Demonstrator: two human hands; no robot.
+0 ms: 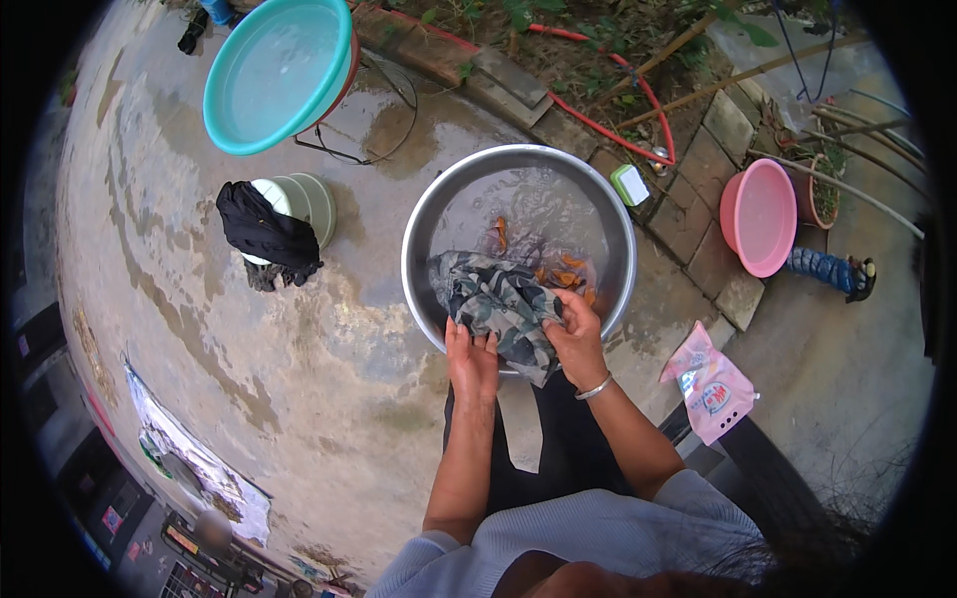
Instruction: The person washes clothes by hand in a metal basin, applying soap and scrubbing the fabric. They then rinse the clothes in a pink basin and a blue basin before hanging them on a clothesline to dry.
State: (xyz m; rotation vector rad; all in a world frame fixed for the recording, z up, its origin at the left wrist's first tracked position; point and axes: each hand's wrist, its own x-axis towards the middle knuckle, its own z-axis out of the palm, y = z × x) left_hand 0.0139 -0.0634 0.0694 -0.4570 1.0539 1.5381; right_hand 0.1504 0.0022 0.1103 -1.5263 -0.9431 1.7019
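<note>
Cloth (503, 304) in a camouflage print lies bunched in the near half of a wide metal basin (620, 249), its far part in the water (538, 199) and its near corner hanging down over the near rim. The right hand (578, 341) pinches the right side of the fabric between thumb and fingers. The left hand (472, 361) touches the near left edge, its fingers bent at the fabric; how tightly they close I cannot tell. Just beyond the right hand, orange-brown pieces (568, 269) show at the water's surface, too unclear to identify.

The fabric looks thin and soft, so it should fold easily and hardly tear; soaked, it is probably heavier than it seems and rather slick. A gathered fistful at each side, left and right, would likely hold better than a fingertip pinch on a single layer, with the sagging middle supported from below.

To the right of the basin, near its far rim, sits a small green and white box (628, 184); farther right is a pink basin (736, 214). Well to the left, a dark garment (269, 224) drapes over a pale bucket (311, 204).
</note>
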